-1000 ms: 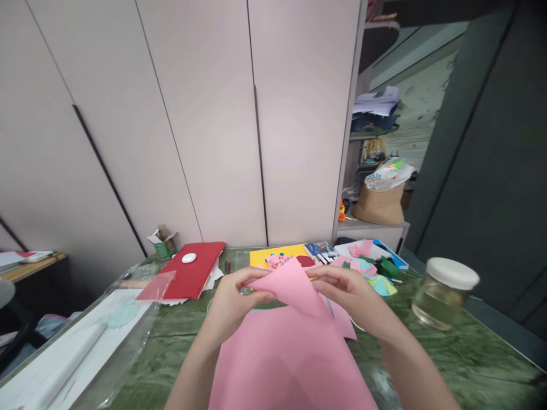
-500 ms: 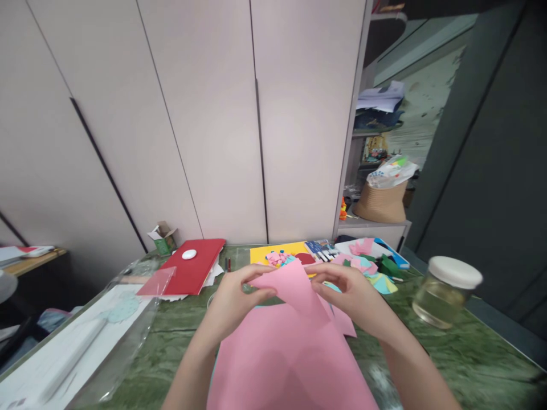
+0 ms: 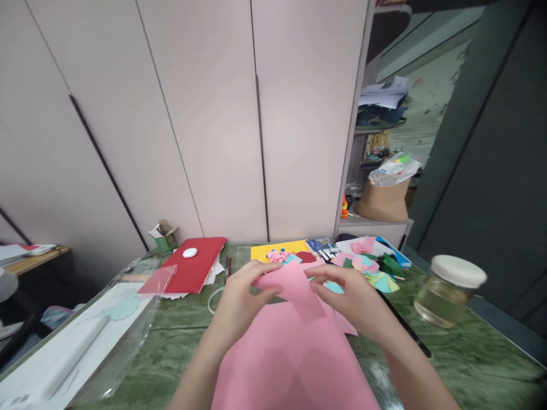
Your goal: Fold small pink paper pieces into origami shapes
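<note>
A large pink sheet of paper (image 3: 290,353) lies on the green marbled table (image 3: 179,336) in front of me, its far corner folded up toward me. My left hand (image 3: 241,299) pinches the left edge of that folded flap, fingers closed on it. My right hand (image 3: 352,296) pinches the flap's right edge in the same way. Both hands sit side by side above the table's middle.
A glass jar with a white lid (image 3: 448,290) stands at the right. Coloured paper scraps (image 3: 367,265), markers (image 3: 322,247) and a yellow sheet (image 3: 277,250) lie behind my hands. A red folder (image 3: 192,267), a small green box (image 3: 163,238) and clear plastic wrap (image 3: 98,336) are at the left.
The folded pink flap has been pressed lower and narrower between my hands. My fingers have drawn slightly closer together. The view has shifted a little.
</note>
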Motion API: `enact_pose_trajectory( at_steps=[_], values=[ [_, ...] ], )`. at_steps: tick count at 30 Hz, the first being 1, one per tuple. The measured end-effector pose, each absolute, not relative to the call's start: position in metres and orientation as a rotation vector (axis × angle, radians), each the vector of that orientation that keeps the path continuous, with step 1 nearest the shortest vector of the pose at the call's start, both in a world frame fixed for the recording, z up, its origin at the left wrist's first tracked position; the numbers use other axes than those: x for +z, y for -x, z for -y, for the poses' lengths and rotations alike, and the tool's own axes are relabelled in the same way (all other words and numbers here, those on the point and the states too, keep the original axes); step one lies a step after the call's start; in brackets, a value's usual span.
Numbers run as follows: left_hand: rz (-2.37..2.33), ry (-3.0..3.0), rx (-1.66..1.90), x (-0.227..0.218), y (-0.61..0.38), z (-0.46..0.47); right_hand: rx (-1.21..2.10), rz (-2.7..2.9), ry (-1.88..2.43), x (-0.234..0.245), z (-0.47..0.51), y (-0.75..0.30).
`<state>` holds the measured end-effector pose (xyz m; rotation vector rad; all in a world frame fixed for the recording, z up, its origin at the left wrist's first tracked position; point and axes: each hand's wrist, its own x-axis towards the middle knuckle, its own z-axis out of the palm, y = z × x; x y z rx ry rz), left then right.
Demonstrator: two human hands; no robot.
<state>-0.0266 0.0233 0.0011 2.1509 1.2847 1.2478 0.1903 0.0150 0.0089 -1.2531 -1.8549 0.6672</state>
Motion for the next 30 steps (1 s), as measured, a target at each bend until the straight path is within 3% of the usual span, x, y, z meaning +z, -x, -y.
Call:
enact_pose_trajectory(
  at_steps=[18,30],
  values=[
    [-1.0,-1.746,1.32,-0.009,0.033,-0.037,1.337,1.648,0.815,0.006,-0.02,-0.195],
    [-1.009,-1.781,1.347,-0.009,0.034,-0.039,1.288,1.727,0.778,0.012,-0.018,-0.191]
  ],
)
